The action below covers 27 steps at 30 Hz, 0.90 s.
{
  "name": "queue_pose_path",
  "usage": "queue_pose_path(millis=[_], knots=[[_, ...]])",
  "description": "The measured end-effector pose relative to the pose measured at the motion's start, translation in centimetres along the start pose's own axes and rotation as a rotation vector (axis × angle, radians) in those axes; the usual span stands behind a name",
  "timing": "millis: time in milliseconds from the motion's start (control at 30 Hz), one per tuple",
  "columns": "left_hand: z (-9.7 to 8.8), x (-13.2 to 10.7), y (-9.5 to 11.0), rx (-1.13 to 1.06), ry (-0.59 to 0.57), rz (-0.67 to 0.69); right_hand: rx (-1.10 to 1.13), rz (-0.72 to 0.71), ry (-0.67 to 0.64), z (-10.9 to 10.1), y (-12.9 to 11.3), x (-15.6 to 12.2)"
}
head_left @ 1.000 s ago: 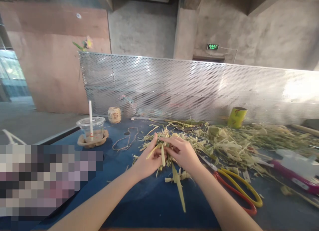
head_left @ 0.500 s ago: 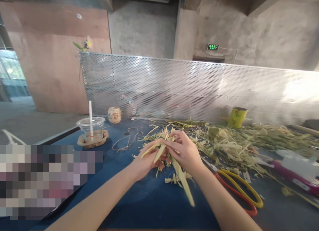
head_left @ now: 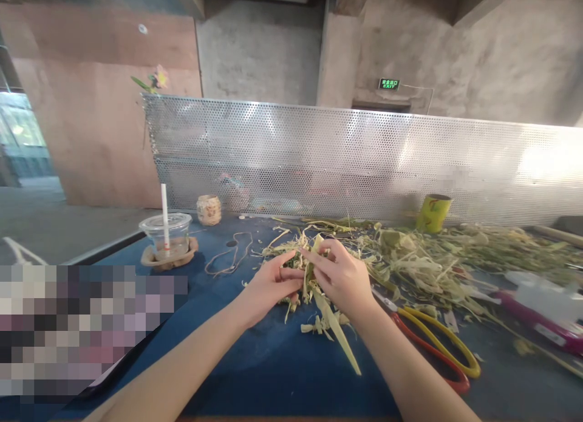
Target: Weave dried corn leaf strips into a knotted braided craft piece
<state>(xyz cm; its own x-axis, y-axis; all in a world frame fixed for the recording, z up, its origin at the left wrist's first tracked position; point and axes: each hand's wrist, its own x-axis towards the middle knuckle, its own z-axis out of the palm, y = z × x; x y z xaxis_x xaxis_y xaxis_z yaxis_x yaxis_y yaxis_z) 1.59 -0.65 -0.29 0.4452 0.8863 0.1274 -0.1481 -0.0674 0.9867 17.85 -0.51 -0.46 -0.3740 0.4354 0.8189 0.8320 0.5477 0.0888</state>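
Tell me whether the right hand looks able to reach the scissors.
Probably yes: the scissors lie beside the right forearm, yellow handle uncovered, though the right hand seems busy with pale strips.

The desk (head_left: 255, 373) is dark blue at six o'clock. At five o'clock, one long leaf strip (head_left: 339, 337) is light yellowy green, and the leaf pile (head_left: 414, 261) toward three o'clock is mixed yellow and green. The scissors (head_left: 402, 314) at four o'clock have one red handle and one yellow. A yellow-green tube (head_left: 434, 215) with reddish marks is at three o'clock. The small pot (head_left: 209, 211) at nine o'clock is cream with brown blotches, and the drinking straw (head_left: 164, 218) near it is white. At twelve o'clock, the silver screen (head_left: 282, 142) is dotted with tiny holes.
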Motion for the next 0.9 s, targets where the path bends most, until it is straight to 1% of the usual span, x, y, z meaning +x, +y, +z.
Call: queue_pose_path(millis=[67, 167, 267, 367, 433, 533, 633, 767, 833, 900], knots=[[-0.1, 0.0, -0.1, 0.005, 0.005, -0.018, 0.003, -0.003, -0.014, 0.0, -0.1, 0.1], [-0.1, 0.1, -0.3, 0.002, 0.033, -0.029, -0.009, -0.055, -0.058, -0.1, -0.1, 0.3], [-0.2, 0.1, -0.4, 0.016, 0.055, -0.024, -0.002, -0.086, -0.063, -0.1, 0.2, 0.4], [-0.5, 0.2, -0.7, 0.053, 0.028, -0.002, 0.005, -0.168, -0.084, -0.1, 0.5, 0.3], [-0.8, 0.3, -0.9, 0.086, 0.026, 0.011, -0.031, -0.214, -0.11, -0.1, 0.5, 0.3], [-1.2, 0.4, -1.0, 0.143, 0.049, 0.006, -0.076, -0.206, -0.133, -0.2, 0.5, 0.3], [-1.1, 0.4, -0.7, 0.175, 0.085, -0.016, -0.039, -0.187, -0.162, -0.4, 0.5, 0.3], [-1.0, 0.4, -0.6, 0.226, 0.148, -0.014, -0.014, -0.211, -0.21, -0.6, 0.3, 0.4], [-1.2, 0.6, -0.9, 0.272, 0.138, 0.0, -0.014, -0.203, -0.24, -0.8, 0.3, 0.5], [-1.5, 0.7, -1.1, 0.328, 0.096, 0.02, -0.008, -0.193, -0.259, -0.9, 0.4, 0.5]])
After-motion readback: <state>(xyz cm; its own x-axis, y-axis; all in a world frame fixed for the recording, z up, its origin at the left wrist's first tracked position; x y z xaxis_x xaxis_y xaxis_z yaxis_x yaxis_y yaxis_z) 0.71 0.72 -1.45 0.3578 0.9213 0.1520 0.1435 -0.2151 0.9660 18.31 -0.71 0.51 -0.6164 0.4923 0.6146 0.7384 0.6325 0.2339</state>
